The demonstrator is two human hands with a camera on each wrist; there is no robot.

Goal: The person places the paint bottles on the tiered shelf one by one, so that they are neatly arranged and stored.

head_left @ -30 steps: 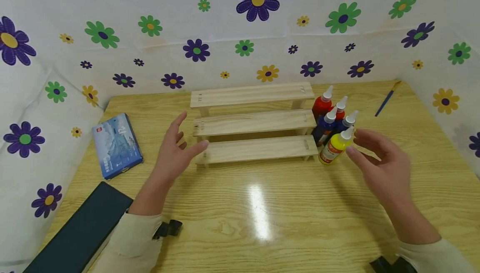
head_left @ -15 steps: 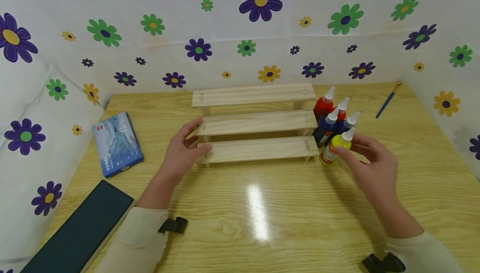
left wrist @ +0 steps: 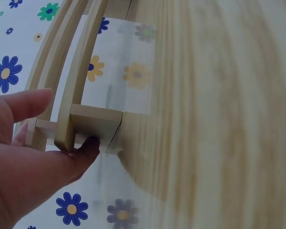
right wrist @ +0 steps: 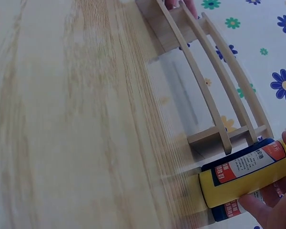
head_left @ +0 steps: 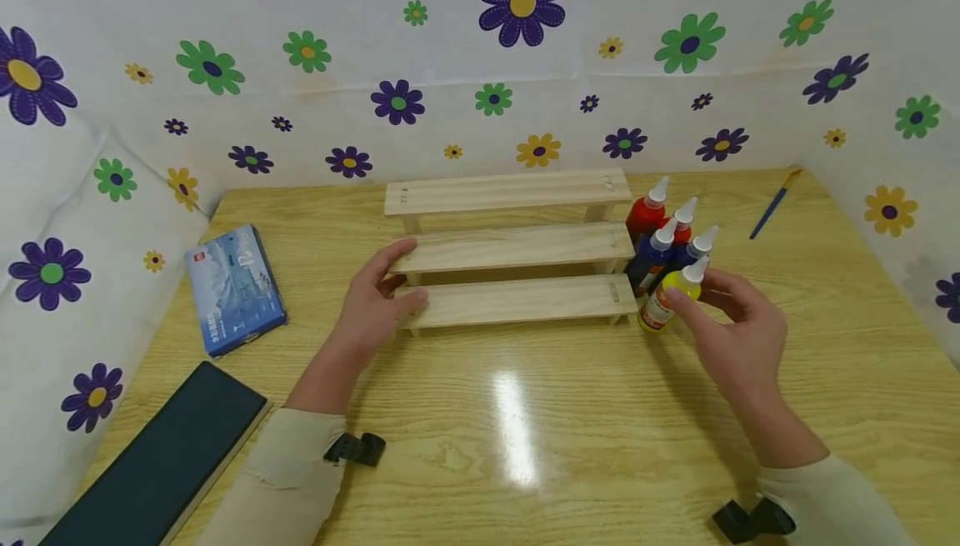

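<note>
A three-step wooden display rack [head_left: 517, 247] stands mid-table. My left hand [head_left: 369, 306] grips its left end, with the thumb on the lowest step and a finger on the middle one. In the left wrist view, the fingers curl around the ends of the wooden boards [left wrist: 66, 114]. My right hand [head_left: 738, 333] holds a yellow squeeze bottle [right wrist: 250, 176] with a pointed white cap, thumb on the near side and fingers behind. It stands upright at the rack's right front corner. Behind it are blue squeeze bottles [head_left: 649, 258] and red ones [head_left: 647, 214], close against the rack's right side.
On the left lie a blue box [head_left: 236, 289] and a long dark green box or book [head_left: 161, 454]. A blue-handled paintbrush [head_left: 772, 208] lies at the back right. Flower-patterned cloth [head_left: 442, 54] borders the table behind and at both sides.
The left hand has moved right and taken hold of the rack's left end. The right hand has moved left and closed on the yellow squeeze bottle. Rack and bottles look unmoved.
</note>
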